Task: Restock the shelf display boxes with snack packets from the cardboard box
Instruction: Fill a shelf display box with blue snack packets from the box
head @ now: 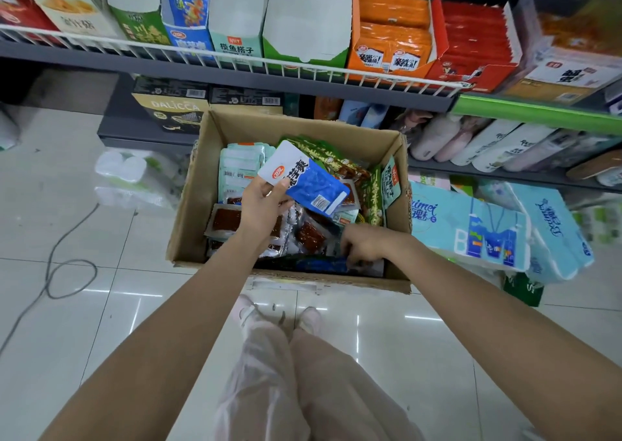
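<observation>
An open cardboard box (188, 212) stands on the floor below the shelf, filled with mixed snack packets: pale teal, green and clear red ones. My left hand (262, 201) holds a blue-and-white snack packet (306, 180) above the box, thumb on its white end. My right hand (361, 247) reaches into the box's near right corner, fingers curled down on dark blue packets (319, 265); what it grips is partly hidden. On the wire shelf above stand display boxes: a blue one (188, 33), a teal one (237, 45) and a green one (303, 53), with orange (390, 57) and red (471, 70) ones full.
Tissue packs (471, 228) lean against the box's right side. A lower shelf (505, 171) holds rolled goods. A DALICCA carton (171, 111) sits behind the box. A grey cable (57, 265) loops over the tiled floor at left, beside a plastic-wrapped pack (124, 178). My feet stand just before the box.
</observation>
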The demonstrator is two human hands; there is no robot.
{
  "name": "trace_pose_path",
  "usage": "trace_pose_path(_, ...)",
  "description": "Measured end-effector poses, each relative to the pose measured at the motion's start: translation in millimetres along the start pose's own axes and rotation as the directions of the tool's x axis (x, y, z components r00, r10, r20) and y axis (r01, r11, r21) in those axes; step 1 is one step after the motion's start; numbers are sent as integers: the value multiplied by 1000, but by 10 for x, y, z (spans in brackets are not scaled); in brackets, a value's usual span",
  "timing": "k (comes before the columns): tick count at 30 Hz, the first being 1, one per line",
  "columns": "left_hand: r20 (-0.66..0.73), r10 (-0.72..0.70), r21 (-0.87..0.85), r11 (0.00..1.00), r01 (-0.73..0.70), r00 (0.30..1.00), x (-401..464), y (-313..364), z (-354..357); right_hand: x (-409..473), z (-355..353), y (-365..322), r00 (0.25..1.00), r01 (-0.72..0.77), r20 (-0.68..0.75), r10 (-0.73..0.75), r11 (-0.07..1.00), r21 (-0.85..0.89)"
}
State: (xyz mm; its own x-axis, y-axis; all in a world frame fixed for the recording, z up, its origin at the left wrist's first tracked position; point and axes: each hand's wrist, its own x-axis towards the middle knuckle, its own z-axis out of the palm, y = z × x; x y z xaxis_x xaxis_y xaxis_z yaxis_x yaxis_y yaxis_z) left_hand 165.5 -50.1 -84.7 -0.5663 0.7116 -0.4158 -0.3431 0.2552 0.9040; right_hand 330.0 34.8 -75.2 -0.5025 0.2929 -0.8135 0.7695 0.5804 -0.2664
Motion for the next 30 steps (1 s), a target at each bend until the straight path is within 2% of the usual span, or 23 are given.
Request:
trace_pose_path(3,-45,24,-31,999,-25,999,3,69,-43,13,-127,-27,983,14,-180,-30,996,-88)
trace_pose_path(7,-191,129,-1,991,-131,973,38,256,-83,-108,-469,-132,928,65,-365,-78,997,-46)
trace_pose_path(9,-227,215,72,976,-204,950,54,396,-97,-187,-657,-192,889,148,-438,-129,989,10)
trace_pose_path(12,-132,332,265,920,-290,934,105,588,-156,-355,-937,-321,830,281,-511,-225,959,35)
trace_pose_path(14,-24,362,412,853,-321,932,139,720,-192,-488,-1122,-455,797,346,-532,-286,938,12)
trace_pose_path(16,85,377,481,795,-370,922,164,883,-208,-588,-1302,-603,732,411,-597,-328,912,3)
trace_pose_path(20,248,353,351,835,-424,902,130,1286,-216,-684,-1618,-896,580,465,-753,-311,885,-6)
trace_pose_path(25,226,368,267,867,-420,902,208,1698,-423,-670,-1942,-1217,490,476,-846,-209,878,59)
trace_pose_path(27,115,524,392,757,-523,844,260,1847,-545,-603,-2081,-1322,490,398,-857,-159,915,58)
trace_pose_path(29,13,740,582,541,-607,672,355,1975,-657,-510,-2209,-1445,535,358,-840,-96,926,123)
trace_pose_path(30,58,817,647,406,-645,573,402,2036,-698,-458,-2263,-1521,565,394,-823,-51,893,216)
